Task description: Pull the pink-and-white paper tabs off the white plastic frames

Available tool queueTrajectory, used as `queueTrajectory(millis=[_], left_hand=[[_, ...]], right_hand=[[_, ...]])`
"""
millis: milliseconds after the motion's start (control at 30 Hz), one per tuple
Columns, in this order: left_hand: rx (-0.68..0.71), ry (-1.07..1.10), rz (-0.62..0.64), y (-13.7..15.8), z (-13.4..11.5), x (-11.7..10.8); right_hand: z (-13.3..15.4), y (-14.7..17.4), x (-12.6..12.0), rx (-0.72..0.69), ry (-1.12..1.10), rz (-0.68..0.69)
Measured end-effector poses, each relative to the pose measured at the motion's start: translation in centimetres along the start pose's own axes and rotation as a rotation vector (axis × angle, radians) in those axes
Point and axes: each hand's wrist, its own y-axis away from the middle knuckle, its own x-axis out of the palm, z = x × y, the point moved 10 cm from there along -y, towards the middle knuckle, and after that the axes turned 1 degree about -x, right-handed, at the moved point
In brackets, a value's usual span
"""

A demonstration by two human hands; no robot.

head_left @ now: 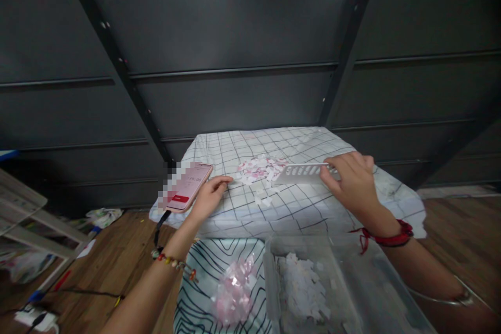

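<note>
1. Paper slips (304,289) partly fill the clear bin (270,282), apparently the done share.
2. Left hand (212,193): fingers narrow, hold unclear; right hand (352,181) grips a white slotted board (300,175).
3. Between them, a heap (260,168) on checked cloth (301,214) seems left.

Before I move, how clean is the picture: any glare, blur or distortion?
Head view: glare on the pink packs; pixel blocks over the left part of the phone; wall dim, darkest top right; scraps soft, individual edges hard to separate; slots in the plate under the right hand readable.
</note>
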Motion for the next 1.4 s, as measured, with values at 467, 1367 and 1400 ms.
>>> queueTrajectory(millis=[467,1367,1400], left_hand=[[0.003,-0.012,0.006,0.0,0.0,0.0],[-0.016,-0.005,0.016,0.1,-0.1,0.1],[-0.015,-0.001,0.014,0.1,-0.1,0.1]], right_hand=[[-0.4,0.6,0.1,0.023,0.031,0.024],[1.9,-0.4,-0.3,0.024,-0.187,0.002],[2.1,-0.5,0.2,0.023,-0.203,0.018]])
